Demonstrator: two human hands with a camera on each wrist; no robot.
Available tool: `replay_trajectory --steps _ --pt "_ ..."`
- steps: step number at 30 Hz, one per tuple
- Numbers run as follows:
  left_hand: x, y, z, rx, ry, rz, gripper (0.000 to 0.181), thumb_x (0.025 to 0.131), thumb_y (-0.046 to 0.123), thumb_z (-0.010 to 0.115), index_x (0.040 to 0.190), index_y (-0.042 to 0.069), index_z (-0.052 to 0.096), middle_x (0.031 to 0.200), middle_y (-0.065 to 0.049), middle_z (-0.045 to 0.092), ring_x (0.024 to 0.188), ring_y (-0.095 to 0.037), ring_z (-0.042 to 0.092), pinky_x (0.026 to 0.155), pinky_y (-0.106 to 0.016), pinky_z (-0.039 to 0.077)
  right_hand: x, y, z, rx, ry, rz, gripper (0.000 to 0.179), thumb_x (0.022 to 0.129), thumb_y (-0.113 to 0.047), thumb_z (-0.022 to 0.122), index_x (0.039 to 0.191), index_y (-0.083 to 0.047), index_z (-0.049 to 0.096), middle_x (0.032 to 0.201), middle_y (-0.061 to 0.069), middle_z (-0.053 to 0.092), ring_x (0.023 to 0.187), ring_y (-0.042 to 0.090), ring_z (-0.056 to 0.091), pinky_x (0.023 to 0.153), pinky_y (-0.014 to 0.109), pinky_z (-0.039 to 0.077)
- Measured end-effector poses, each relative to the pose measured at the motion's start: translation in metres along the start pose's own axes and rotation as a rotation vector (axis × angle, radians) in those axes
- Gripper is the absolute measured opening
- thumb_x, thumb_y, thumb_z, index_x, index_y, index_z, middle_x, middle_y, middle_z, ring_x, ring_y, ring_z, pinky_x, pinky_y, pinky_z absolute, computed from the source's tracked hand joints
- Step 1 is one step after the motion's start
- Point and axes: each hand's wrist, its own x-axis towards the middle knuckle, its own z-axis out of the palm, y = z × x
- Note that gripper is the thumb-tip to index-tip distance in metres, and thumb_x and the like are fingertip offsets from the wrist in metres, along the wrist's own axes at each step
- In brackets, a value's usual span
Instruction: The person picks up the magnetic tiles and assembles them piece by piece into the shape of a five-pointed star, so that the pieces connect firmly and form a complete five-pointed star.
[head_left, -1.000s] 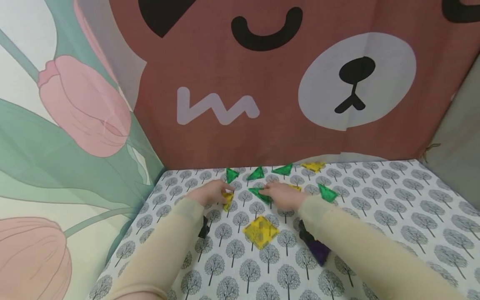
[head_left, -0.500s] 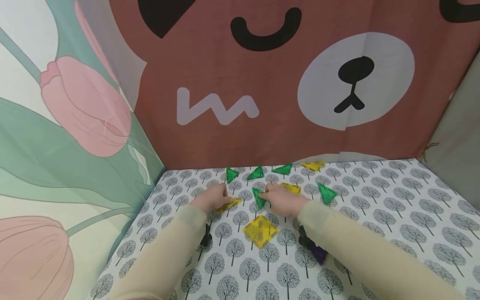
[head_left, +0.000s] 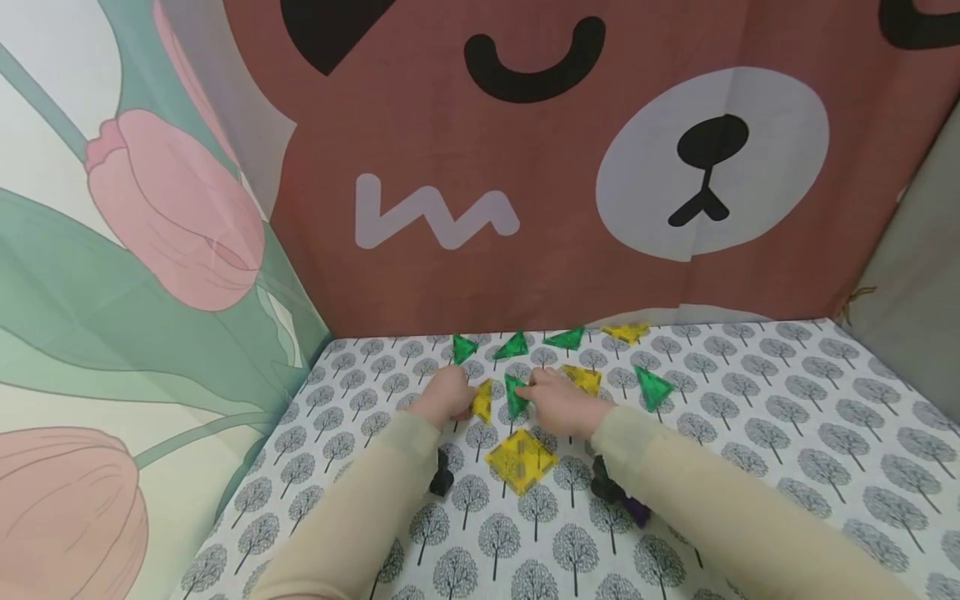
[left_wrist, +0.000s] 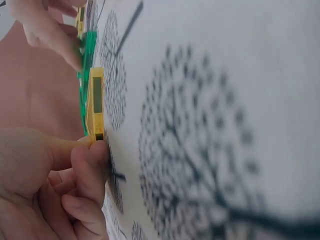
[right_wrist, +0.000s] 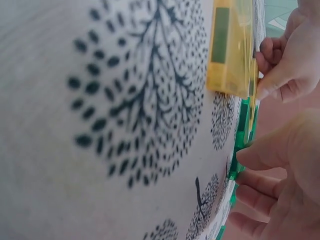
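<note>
Small translucent magnetic tiles lie on the tree-print cloth. In the head view my left hand pinches a yellow triangular tile between thumb and fingers, its point facing down toward me. The left wrist view shows this yellow tile edge-on, low over the cloth. Just right of it, a green triangular tile is pinched by my right hand, with the thumb on its near side in the right wrist view. A narrow gap separates the two tiles. Nearer me sits a yellow diamond-shaped piece.
Green triangles and a yellow tile line the cloth's back edge. Beyond my right hand lie another yellow tile and a green triangle. A purple tile is mostly hidden under the right forearm. A bear-print curtain hangs behind.
My left hand has moved right with the yellow tile and turned it, bringing it closer to the green one. The right hand has turned the green tile more upright in view.
</note>
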Motion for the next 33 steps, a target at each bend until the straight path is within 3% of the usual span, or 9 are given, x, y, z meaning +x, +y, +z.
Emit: replay_trajectory --steps 5,10,15,19,22,24,28,31,33 --pt "-0.001 0.008 0.005 0.034 0.034 -0.002 0.02 0.101 0.017 0.057 0.103 -0.001 0.064 0.063 -0.005 0.057 0.045 -0.015 0.05 0.055 -0.03 0.047 0.001 -0.004 0.0 0.025 -0.012 0.023 0.056 0.095 0.004 0.054 0.148 -0.011 0.046 0.103 0.001 0.046 0.091 0.016 0.04 0.073 0.032 0.041" --pt "-0.003 0.014 0.007 -0.037 0.019 0.014 0.031 0.102 0.014 0.055 0.127 -0.005 0.058 0.076 -0.008 0.06 0.049 -0.014 0.055 0.06 -0.032 0.051 0.002 -0.007 0.0 0.043 -0.004 0.026 0.057 0.092 0.007 0.056 0.146 -0.01 0.049 0.1 0.002 0.046 0.09 0.017 0.04 0.074 0.032 0.04" --pt "-0.002 0.015 0.009 -0.074 0.005 0.014 0.031 0.102 0.014 0.056 0.127 -0.005 0.058 0.074 -0.009 0.06 0.049 -0.015 0.054 0.059 -0.032 0.051 0.004 -0.008 0.002 0.034 -0.007 0.038 0.057 0.091 0.004 0.061 0.145 -0.01 0.05 0.094 0.001 0.042 0.086 0.018 0.037 0.071 0.033 0.035" --pt "-0.002 0.018 0.009 -0.042 0.026 0.022 0.027 0.102 0.014 0.056 0.121 -0.004 0.061 0.072 -0.009 0.059 0.05 -0.016 0.054 0.055 -0.032 0.049 0.002 -0.005 -0.002 0.046 -0.017 0.027 0.059 0.092 0.002 0.061 0.148 -0.01 0.046 0.098 0.003 0.046 0.088 0.019 0.04 0.072 0.034 0.039" --pt "-0.001 0.021 0.008 0.04 0.059 0.022 0.022 0.101 0.02 0.058 0.106 0.0 0.064 0.072 -0.008 0.058 0.052 -0.018 0.053 0.051 -0.032 0.046 -0.004 0.003 -0.016 0.1 -0.012 0.028 0.059 0.094 0.004 0.053 0.151 -0.009 0.041 0.124 0.013 0.052 0.113 0.028 0.048 0.09 0.039 0.047" --pt "-0.001 0.025 0.006 0.073 0.093 0.019 0.022 0.1 0.023 0.06 0.1 0.002 0.065 0.074 -0.007 0.058 0.055 -0.02 0.053 0.051 -0.033 0.045 -0.012 0.011 -0.03 0.149 0.0 0.047 0.059 0.097 0.005 0.049 0.153 -0.009 0.038 0.14 0.02 0.045 0.129 0.034 0.042 0.098 0.046 0.046" --pt "-0.004 0.044 -0.003 0.14 0.14 0.058 0.021 0.1 0.024 0.059 0.105 0.005 0.066 0.08 -0.005 0.059 0.063 -0.02 0.053 0.056 -0.033 0.045 -0.03 0.033 -0.063 0.197 0.05 0.111 0.054 0.099 0.005 0.043 0.152 -0.007 0.038 0.153 0.027 0.029 0.142 0.044 0.022 0.109 0.056 0.033" --pt "-0.008 0.065 -0.005 0.191 0.128 0.133 0.018 0.102 0.019 0.055 0.111 0.008 0.066 0.091 -0.005 0.063 0.071 -0.019 0.055 0.056 -0.032 0.043 -0.046 0.055 -0.08 0.184 0.092 0.132 0.05 0.099 0.004 0.043 0.149 -0.002 0.041 0.148 0.03 0.036 0.138 0.045 0.031 0.103 0.054 0.041" --pt "-0.009 0.081 -0.002 0.213 0.081 0.202 0.022 0.102 0.011 0.051 0.117 0.009 0.067 0.104 -0.005 0.067 0.076 -0.02 0.059 0.054 -0.031 0.04 -0.059 0.071 -0.085 0.164 0.098 0.137 0.049 0.099 0.005 0.043 0.147 0.001 0.042 0.144 0.031 0.042 0.129 0.045 0.042 0.089 0.046 0.051"
